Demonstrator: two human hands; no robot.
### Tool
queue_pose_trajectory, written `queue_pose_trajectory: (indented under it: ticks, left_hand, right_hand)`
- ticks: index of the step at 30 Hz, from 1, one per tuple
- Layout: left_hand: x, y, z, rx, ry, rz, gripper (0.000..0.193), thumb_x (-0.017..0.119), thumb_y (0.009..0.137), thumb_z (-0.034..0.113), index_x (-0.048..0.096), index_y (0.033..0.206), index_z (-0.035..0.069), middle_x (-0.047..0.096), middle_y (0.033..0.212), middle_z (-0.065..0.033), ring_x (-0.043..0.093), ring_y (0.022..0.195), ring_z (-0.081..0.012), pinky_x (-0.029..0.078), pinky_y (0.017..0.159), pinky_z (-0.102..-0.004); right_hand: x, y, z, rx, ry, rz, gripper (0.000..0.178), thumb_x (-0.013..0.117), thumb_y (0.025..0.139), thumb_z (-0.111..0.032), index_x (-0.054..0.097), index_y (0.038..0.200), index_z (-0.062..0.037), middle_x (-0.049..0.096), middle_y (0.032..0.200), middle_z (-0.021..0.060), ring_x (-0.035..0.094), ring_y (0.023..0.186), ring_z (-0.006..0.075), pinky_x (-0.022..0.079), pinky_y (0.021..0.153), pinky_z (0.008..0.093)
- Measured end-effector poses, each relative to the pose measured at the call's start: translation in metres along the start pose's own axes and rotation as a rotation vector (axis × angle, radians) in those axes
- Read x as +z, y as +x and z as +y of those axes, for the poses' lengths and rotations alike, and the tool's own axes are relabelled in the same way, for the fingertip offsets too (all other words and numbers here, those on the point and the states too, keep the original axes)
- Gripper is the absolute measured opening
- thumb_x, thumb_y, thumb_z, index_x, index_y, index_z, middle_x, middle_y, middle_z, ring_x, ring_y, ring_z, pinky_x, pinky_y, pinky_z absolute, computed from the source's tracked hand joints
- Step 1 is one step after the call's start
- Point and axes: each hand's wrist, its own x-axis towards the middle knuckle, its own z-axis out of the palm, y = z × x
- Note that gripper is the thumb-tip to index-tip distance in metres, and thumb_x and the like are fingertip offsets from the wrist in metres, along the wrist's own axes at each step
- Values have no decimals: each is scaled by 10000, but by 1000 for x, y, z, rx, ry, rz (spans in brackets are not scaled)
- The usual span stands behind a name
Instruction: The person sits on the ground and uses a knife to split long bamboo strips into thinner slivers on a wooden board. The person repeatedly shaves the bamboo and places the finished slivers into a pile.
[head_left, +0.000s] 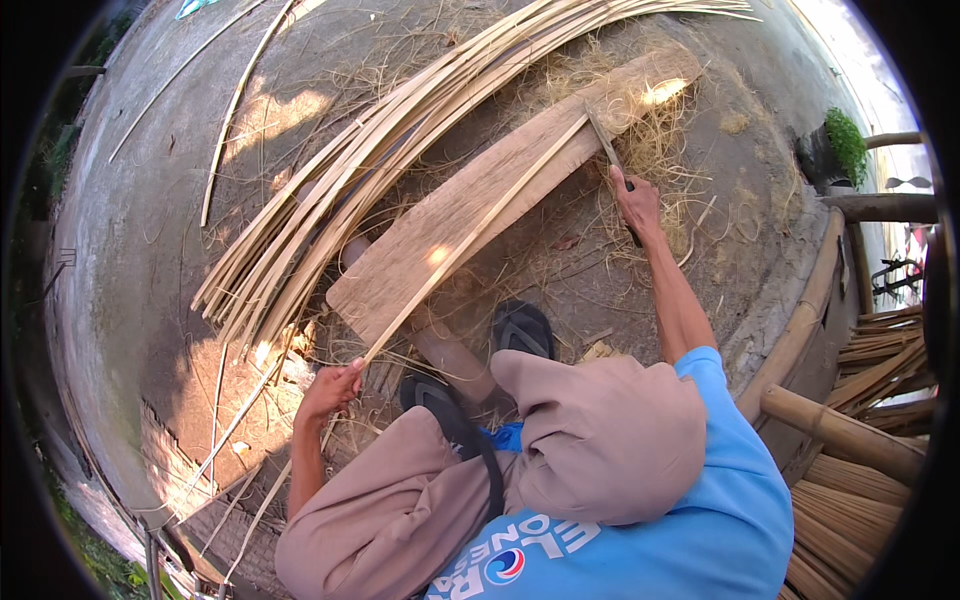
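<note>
My left hand [332, 390] pinches the near end of a long, thin bamboo strip [468, 240]. That strip runs slantwise up and to the right across a wooden board [425, 225], lying against its surface. In my right hand [638, 205] is the dark handle of a knife, fingers wrapped round it. The knife's blade [603, 137] points up and left and meets the strip near its far end, over the board's right part. Whether its edge cuts into the strip is too small to tell.
A large bundle of bamboo strips [390, 130] lies just beyond the board. Curled shavings [655, 150] litter the concrete floor. Loose strips [235, 120] lie at the far left. Bamboo poles [800, 310] and more strips [850, 510] stand at the right, near a potted plant [845, 145].
</note>
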Motion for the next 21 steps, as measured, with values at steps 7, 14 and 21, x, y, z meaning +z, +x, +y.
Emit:
queue_pose_trajectory:
  ticks: [7, 14, 21]
  left_hand:
    - [75, -28, -56, 321, 629, 650, 615, 447, 1076, 575, 694, 774, 100, 598, 598, -200, 599, 550, -413, 427, 531, -499]
    - [104, -4, -57, 320, 880, 768, 529, 433, 1087, 547, 685, 880, 131, 637, 637, -229, 645, 616, -465, 461, 541, -582]
    - [100, -6, -44, 310, 864, 786, 500, 449, 1082, 534, 698, 914, 134, 657, 670, -233, 654, 674, -488, 470, 585, -605]
  right_hand:
    - [45, -119, -60, -265, -62, -387, 674, 626, 973, -635, 640, 782, 11, 615, 655, 241, 622, 626, 377, 497, 639, 506]
    - [27, -94, -52, -445, -171, -252, 611, 631, 979, -614, 661, 824, -24, 669, 678, 200, 700, 668, 380, 535, 638, 498]
    - [46, -122, -64, -568, -193, -347, 652, 580, 995, -645, 665, 801, -29, 631, 594, 195, 683, 628, 379, 535, 629, 494]
